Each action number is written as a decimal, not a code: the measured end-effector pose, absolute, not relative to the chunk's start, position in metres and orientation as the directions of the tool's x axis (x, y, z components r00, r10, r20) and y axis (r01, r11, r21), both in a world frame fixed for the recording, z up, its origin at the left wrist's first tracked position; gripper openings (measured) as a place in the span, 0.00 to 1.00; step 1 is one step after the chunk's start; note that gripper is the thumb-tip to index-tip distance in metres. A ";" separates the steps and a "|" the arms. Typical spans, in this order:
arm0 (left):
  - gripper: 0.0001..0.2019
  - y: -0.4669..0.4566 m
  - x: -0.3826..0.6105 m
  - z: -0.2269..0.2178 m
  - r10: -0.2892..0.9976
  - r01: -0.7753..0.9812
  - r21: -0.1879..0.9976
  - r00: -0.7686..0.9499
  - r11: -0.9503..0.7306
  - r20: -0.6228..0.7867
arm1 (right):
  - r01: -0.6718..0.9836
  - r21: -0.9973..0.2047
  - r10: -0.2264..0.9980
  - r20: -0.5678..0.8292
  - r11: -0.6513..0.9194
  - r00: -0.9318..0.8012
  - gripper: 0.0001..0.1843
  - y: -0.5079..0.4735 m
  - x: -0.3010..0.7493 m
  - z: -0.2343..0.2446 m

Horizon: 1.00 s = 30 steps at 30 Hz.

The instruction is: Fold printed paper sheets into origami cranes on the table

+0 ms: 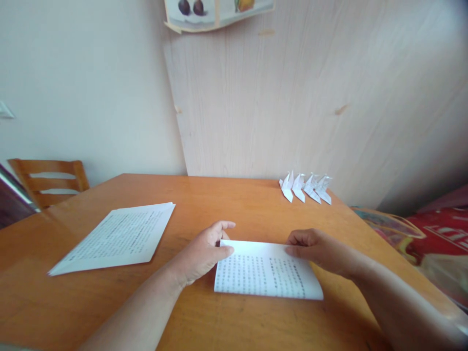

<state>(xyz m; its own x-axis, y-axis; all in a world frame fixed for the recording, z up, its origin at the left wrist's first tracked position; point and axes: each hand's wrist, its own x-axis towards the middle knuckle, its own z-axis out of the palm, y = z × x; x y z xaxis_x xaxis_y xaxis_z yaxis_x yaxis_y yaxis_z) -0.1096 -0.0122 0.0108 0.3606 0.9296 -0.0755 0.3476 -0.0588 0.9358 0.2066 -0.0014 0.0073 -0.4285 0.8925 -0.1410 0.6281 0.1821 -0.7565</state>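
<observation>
A printed sheet of paper (261, 273), bent over into a fold along its near side, lies in front of me on the table. My left hand (210, 251) grips its far left corner, thumb on top and index finger stretched out beyond the edge. At the far right corner my right hand (316, 248) pinches the sheet between thumb and curled fingers. Left of my hands lies a stack of printed sheets (120, 236). Several folded paper cranes (305, 187) stand in a row at the table's far right corner.
The wooden table (219, 200) reaches back to a wood-grain panel (263, 112). A wooden chair (51, 180) stands beyond its left side. Red bags (435, 229) lie past the right edge. A picture (219, 12) hangs on the wall above.
</observation>
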 end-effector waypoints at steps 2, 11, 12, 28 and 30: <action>0.28 -0.013 -0.109 0.012 0.929 0.361 0.930 0.364 -0.068 -0.074 | 0.629 -0.755 0.886 -0.147 0.188 -0.441 0.16 0.000 0.209 0.005; 0.24 -0.012 -0.110 0.011 0.935 0.390 0.917 0.350 -0.085 -0.062 | 0.618 -0.761 0.902 -0.106 0.197 -0.418 0.15 -0.002 0.207 0.008; 0.23 -0.012 -0.110 0.011 0.937 0.389 0.917 0.344 -0.083 -0.061 | 0.618 -0.759 0.904 -0.094 0.205 -0.416 0.14 -0.003 0.206 0.009; 0.05 -0.010 -0.106 0.017 0.953 0.462 0.834 0.155 -0.303 0.260 | 0.681 -0.383 0.756 0.517 0.624 -0.402 0.12 -0.016 0.188 0.020; 0.05 -0.011 -0.108 0.019 0.926 0.497 0.785 0.129 -0.369 0.354 | 0.720 -0.255 0.685 0.610 0.645 -0.398 0.11 -0.017 0.186 0.021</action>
<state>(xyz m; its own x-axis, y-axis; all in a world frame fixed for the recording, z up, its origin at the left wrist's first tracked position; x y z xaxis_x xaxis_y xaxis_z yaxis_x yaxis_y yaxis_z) -0.1080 -0.0110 0.0189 0.1288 0.9264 0.3539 0.4968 -0.3692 0.7854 0.1856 -0.0174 0.0208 -0.3978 0.6850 0.6103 0.7203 0.6452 -0.2547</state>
